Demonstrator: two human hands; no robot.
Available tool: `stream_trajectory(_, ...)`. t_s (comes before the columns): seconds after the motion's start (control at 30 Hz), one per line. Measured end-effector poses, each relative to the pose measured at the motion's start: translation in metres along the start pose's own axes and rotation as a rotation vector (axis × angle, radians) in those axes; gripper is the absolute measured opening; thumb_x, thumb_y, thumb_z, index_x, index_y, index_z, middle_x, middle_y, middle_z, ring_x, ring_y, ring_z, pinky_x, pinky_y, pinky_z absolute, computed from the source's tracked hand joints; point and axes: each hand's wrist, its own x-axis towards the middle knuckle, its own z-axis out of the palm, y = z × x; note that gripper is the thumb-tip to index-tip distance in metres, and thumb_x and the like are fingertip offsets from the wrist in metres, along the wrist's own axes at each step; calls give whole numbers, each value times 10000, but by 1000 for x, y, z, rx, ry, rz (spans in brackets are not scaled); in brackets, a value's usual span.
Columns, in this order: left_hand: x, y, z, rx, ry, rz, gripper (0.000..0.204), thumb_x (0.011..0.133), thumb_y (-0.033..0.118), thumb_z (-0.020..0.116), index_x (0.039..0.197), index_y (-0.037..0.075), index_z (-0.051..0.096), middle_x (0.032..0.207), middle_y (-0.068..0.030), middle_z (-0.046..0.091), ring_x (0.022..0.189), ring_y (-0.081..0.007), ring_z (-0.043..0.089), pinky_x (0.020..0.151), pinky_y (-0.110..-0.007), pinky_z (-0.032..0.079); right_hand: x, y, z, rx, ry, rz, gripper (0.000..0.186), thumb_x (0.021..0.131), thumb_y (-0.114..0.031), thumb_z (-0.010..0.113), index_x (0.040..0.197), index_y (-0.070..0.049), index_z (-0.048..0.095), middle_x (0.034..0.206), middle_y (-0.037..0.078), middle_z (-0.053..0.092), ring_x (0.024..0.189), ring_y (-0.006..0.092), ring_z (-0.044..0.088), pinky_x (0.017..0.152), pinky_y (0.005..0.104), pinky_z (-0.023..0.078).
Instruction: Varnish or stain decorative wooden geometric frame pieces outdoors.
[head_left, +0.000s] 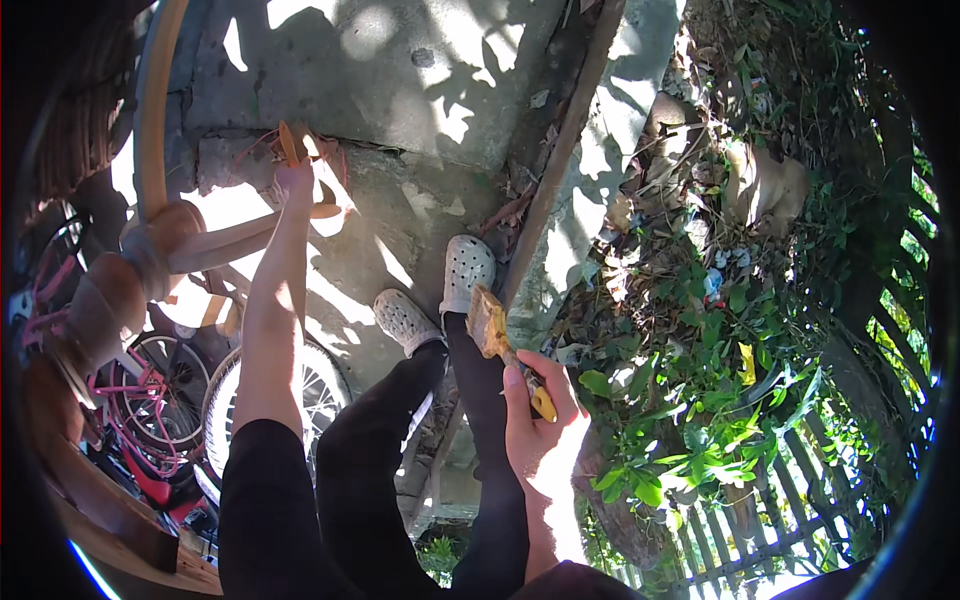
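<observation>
My right hand (545, 405) is closed around the handle of a paintbrush (492, 328), its wide, worn head tilted up and to the left above my legs. Stretched far forward, my left hand (293, 176) is closed on a narrow orange-brown wooden piece (289, 143); glare and distance blur the grip. Just below that hand runs a wooden rail (228, 243), joined to a piece of furniture with thick turned legs (110, 295). A curved wooden part (155, 100) rises from the same joint at the far left.
My pale clogs (468, 270) stand on sunlit concrete (400, 215). A pink bicycle (155, 395) and a white-rimmed wheel (325, 385) are behind the furniture. A raised edge (565, 165) borders leaf litter and green plants (720, 420) on the right, with a slatted fence (800, 480) beyond.
</observation>
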Motion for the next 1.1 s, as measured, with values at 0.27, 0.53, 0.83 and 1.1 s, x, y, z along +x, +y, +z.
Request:
stream_trajectory(0.27,-119,110,-13,-162,57,-113,459,712,231,724,1131,70,629,1049,-160,689,1006,-326,657,894,-429,489,0,9,-6,39,35,-6,151,904,-116,681,1031,-40,654,848,142,692,714,279,696,639,316,532)
stream_trajectory(0.53,-346,197,-117,-985,-421,-356,326,860,92,678,1153,-40,621,782,0,602,668,-97,568,591,-254,462,-25,34,15,501,535,187,255,957,-231,629,1055,4,623,910,134,683,652,161,661,572,279,512)
stream_trajectory(0.83,-478,280,-405,-387,-81,438,134,758,45,718,877,47,657,767,-93,585,716,-258,575,660,-370,462,-80,35,-54,652,410,276,122,949,-152,598,970,-33,589,808,106,634,589,151,602,475,260,510)
stream_trajectory(1.1,-450,217,-607,-286,384,390,192,757,69,704,939,43,646,863,-109,583,818,-298,572,728,-397,464,-86,-127,-172,435,81,-283,266,965,-271,627,1074,-33,577,807,79,617,622,133,593,547,274,486)
